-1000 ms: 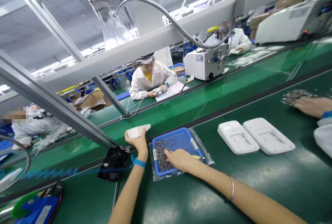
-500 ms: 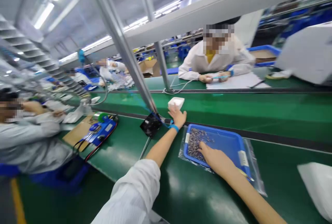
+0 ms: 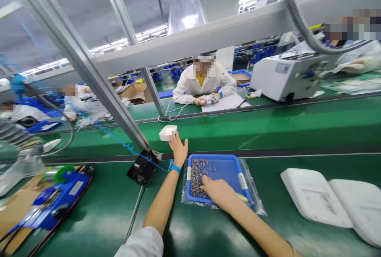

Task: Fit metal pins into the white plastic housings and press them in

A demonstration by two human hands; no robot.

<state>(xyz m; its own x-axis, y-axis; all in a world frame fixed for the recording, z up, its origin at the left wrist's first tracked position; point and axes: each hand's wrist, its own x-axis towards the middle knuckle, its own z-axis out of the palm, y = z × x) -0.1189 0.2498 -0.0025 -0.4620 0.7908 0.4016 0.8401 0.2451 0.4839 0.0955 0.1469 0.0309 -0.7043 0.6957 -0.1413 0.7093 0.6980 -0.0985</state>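
Since half a second ago, the left hand [image 3: 179, 148] has let go of the small white housing [image 3: 168, 132], which is now lying on the lighter green conveyor belt [image 3: 268, 124] just beyond the spread, released fingertips. Nearer the person, the dark green bench [image 3: 208, 229] is carrying two large white plastic covers [image 3: 315, 201] lying side by side at the right, well apart from the hands. Between them and the left arm, a blue tray [image 3: 229, 167] is sitting on a clear plastic bag. The right hand [image 3: 218, 191] is resting inside the tray, loosely curled, fingertips touching the heap of small dark screws [image 3: 197, 171]; whether it is pinching any I cannot tell.
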